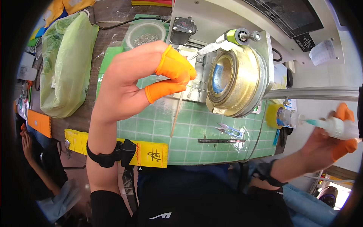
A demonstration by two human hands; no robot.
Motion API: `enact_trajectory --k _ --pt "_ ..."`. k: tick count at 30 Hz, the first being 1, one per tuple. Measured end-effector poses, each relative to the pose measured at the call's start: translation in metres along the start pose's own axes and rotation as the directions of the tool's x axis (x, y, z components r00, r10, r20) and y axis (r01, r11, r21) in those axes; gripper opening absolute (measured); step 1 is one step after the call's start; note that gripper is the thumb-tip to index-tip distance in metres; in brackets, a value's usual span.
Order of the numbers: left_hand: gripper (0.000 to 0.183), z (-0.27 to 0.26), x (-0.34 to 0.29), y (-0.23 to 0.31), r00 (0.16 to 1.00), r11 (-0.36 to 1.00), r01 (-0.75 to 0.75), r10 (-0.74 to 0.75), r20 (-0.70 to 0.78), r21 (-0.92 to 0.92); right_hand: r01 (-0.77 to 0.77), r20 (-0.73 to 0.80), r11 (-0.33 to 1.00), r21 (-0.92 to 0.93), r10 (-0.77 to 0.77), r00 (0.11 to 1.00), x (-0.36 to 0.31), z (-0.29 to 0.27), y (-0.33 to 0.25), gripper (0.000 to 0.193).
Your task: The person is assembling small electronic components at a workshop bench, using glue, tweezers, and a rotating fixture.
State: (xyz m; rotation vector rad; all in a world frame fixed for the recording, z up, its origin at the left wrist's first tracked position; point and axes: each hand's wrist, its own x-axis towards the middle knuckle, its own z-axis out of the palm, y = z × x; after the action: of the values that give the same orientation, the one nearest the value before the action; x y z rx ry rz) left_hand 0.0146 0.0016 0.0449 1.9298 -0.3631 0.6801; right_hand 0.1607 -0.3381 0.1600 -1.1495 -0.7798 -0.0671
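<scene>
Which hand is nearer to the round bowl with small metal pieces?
Left. The left hand is close below the bowl in the picture; the right hand is far away toward the right edge, holding a white bottle.

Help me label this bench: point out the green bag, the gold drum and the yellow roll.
Green bag point(67, 68), head view, middle.
Gold drum point(247, 80), head view, outer wall.
Yellow roll point(271, 114), head view, outer side.

Orange covers point(163, 91) on my fingertips, I pinch a thin strand point(199, 89) in my left hand point(126, 81) — it runs toward the brass-coloured drum point(247, 85) — while my right hand point(321, 146) holds a blurred whitish bottle point(336, 128) beyond the green mat point(189, 149).
</scene>
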Motion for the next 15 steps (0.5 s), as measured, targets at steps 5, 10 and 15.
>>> enact_trajectory --k 5,10,15 --pt "0.017 -0.004 -0.003 0.001 1.000 0.998 -0.014 0.015 -0.013 0.055 -0.044 0.169 0.828 -0.559 0.166 0.971 0.002 0.101 0.049 0.076" --pt "0.018 -0.002 -0.004 -0.001 0.999 0.999 -0.035 0.036 -0.035 0.028 0.091 0.174 0.785 -0.613 0.022 0.984 -0.001 0.111 0.074 0.070" --pt "0.020 -0.002 -0.004 -0.006 0.998 0.998 -0.059 0.060 -0.019 0.024 0.040 0.100 0.840 -0.541 0.018 0.995 -0.008 0.111 0.078 0.069"
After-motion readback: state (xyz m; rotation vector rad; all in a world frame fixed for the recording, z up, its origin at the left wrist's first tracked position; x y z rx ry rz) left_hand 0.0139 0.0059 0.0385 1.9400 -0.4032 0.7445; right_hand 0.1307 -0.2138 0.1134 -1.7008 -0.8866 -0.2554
